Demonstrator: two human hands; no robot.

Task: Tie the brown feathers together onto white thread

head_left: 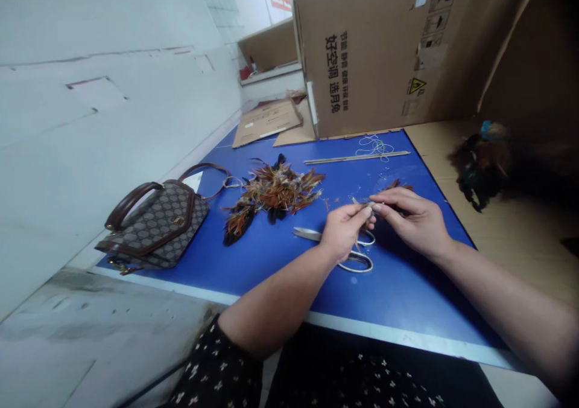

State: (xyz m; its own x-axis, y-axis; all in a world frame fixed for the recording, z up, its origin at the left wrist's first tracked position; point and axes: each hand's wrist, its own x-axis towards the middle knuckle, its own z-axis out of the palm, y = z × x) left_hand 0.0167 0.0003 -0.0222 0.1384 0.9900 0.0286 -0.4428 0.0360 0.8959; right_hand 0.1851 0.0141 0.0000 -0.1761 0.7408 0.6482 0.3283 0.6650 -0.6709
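My left hand [346, 230] and my right hand [414, 218] meet above the blue table, fingertips pinched together. Between them is a small tuft of feathers [370, 207], mostly hidden by the fingers. Thin brown strands stick out below my left hand. Dark brown feathers [398, 184] show just behind my right hand. Under my left hand lie metal scissors [357, 263], blades pointing left and partly covered. To the left a loose pile of brown, orange and black feathers [278, 188] rests on the table.
A patterned handbag [169, 227] stands at the table's left. Behind are a thin stick [357, 157], tangled thread [377, 146], flat cardboard [266, 121] and a large cardboard box [362, 52]. More dark feathers [482, 160] lie on cardboard at the right.
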